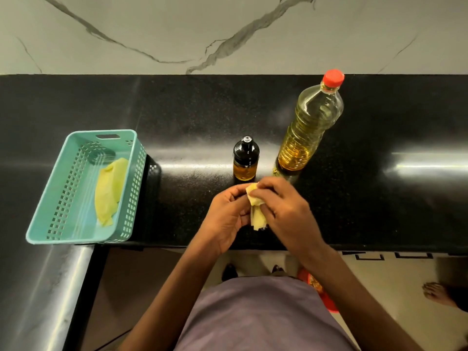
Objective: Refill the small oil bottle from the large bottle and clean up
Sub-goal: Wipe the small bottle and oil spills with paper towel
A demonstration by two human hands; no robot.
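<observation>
Both hands meet over the front part of the black tabletop (202, 117). The left hand (229, 216) and right hand (283, 211) are both grasping a small yellow cloth (256, 211), bunched btw. the fingers. Just behind them the small oil bottle (245, 158) stands upright w/ black cap on, and the large bottle (307, 125), red cap on, is beside it at the right. At left, a teal basket (63, 219) holds another yellow cloth (109, 191).
</observation>
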